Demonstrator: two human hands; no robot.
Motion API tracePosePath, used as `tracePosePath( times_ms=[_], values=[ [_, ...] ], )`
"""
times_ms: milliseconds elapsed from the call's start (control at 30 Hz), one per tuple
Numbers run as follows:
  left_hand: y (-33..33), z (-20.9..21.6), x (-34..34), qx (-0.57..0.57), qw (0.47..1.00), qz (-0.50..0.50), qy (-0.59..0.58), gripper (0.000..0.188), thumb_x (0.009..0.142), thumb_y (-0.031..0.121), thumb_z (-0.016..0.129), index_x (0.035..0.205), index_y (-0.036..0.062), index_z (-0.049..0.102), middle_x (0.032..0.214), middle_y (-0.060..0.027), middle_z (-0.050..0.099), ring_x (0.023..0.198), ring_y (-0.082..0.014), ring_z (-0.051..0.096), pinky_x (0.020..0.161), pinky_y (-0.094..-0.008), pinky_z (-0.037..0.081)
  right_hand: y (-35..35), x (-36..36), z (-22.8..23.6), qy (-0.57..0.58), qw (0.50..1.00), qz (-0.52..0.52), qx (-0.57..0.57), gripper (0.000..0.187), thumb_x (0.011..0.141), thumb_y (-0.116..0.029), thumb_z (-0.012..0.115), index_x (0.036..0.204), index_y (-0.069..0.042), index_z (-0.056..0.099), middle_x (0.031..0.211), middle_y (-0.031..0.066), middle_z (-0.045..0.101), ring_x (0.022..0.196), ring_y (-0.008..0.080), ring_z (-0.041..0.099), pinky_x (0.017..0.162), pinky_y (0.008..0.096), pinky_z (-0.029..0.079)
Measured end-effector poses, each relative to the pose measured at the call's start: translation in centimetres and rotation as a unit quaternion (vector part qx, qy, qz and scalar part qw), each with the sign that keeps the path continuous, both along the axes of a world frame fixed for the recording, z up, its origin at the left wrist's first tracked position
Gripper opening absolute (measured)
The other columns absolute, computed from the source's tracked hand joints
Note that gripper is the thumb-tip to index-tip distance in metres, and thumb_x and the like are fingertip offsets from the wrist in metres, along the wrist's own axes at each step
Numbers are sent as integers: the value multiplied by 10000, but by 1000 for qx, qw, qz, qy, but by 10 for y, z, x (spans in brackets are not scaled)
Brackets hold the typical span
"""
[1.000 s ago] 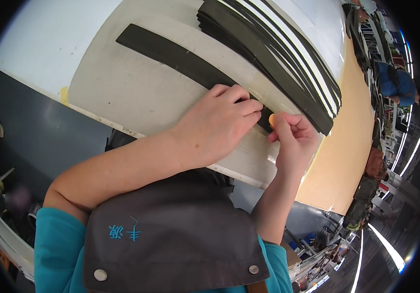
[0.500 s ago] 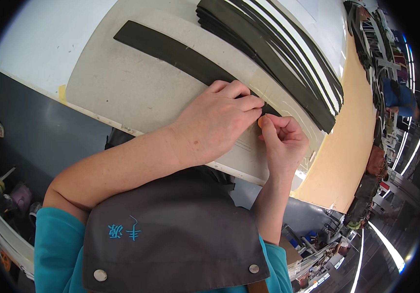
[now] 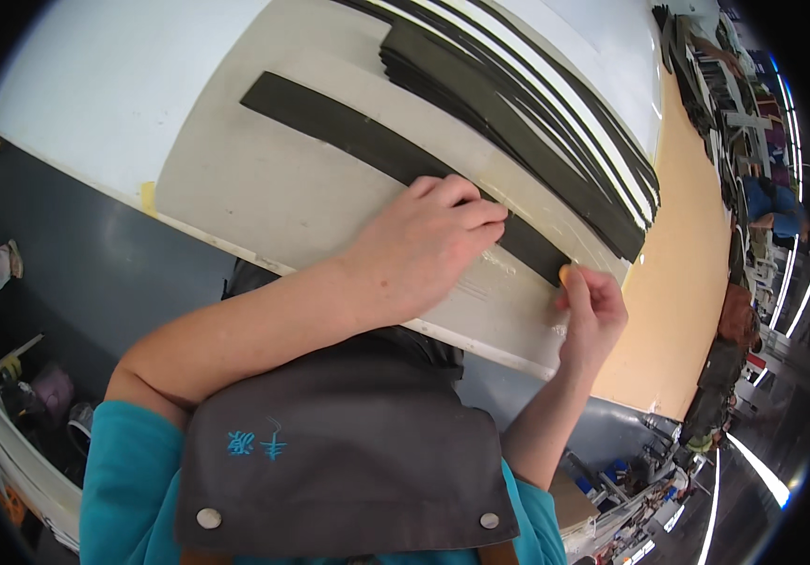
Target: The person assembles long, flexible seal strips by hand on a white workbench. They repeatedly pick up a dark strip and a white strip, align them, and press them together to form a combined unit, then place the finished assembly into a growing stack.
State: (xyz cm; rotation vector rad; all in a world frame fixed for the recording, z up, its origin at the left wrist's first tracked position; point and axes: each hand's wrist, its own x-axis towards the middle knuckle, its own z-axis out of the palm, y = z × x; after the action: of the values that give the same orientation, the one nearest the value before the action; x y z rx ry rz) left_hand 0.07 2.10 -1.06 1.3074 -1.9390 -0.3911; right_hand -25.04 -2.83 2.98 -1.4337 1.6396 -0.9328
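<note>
Olive-black and flat, the long strip (image 3: 353,135) lies under our left hand (image 3: 429,235), whose bent fingers rest on it, probably to stop it sliding; whether they also grip, we cannot tell. Our right hand (image 3: 595,306) pinches a small orange piece (image 3: 564,274) at the strip's right end, seemingly for fine control. Beyond our fingers, stacked strips (image 3: 518,141) sit presumably within reach.

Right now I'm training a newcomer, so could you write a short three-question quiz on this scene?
1. True or false: the left hand rests on the single dark strip.
2. What do the fingers of the right hand pinch? a) scissors; b) a small orange piece; c) a brush.
3. Fill in: farther from the person than the single dark strip lies a ____ of dark strips.

Key: 1 true; 2 b; 3 stack.
</note>
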Motion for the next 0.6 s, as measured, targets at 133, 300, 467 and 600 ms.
tracePosePath(
  times_ms=[133, 300, 467, 600],
  values=[
    [7, 11, 15, -9, 998, -56, 41, 251, 859, 67, 696, 1108, 71, 723, 1179, -29, 674, 1130, -257, 582, 986, -415, 463, 7, -63, -12, 140, 989, -4, -46, 121, 931, -118, 783, 993, -26, 735, 810, -22, 677, 681, 57, 584, 660, 225, 477],
    [4, 31, 113, -52, 994, 80, -58, 162, 849, 149, 776, 999, 113, 727, 1090, -50, 655, 1062, -281, 578, 947, -406, 470, 2, -56, 5, 177, 980, 43, -85, 250, 822, -91, 847, 1048, -59, 745, 951, 2, 681, 825, 111, 608, 800, 263, 479],
    [5, 39, 167, 55, 981, 165, -91, 322, 773, 173, 853, 1046, 90, 704, 1117, -55, 625, 1065, -300, 554, 917, -388, 473, -18, 14, 5, 213, 931, 220, -200, 337, 737, -28, 864, 1039, -44, 713, 1055, 81, 675, 980, 200, 631, 844, 312, 496],
    [19, 49, 165, 190, 965, 181, -28, 292, 803, 105, 833, 1057, 74, 693, 1014, -43, 650, 977, -216, 600, 883, -341, 499, -20, 8, 4, 134, 966, 214, -62, 285, 760, -8, 854, 1000, -32, 702, 992, 71, 704, 915, 175, 659, 837, 298, 518]
  ],
)
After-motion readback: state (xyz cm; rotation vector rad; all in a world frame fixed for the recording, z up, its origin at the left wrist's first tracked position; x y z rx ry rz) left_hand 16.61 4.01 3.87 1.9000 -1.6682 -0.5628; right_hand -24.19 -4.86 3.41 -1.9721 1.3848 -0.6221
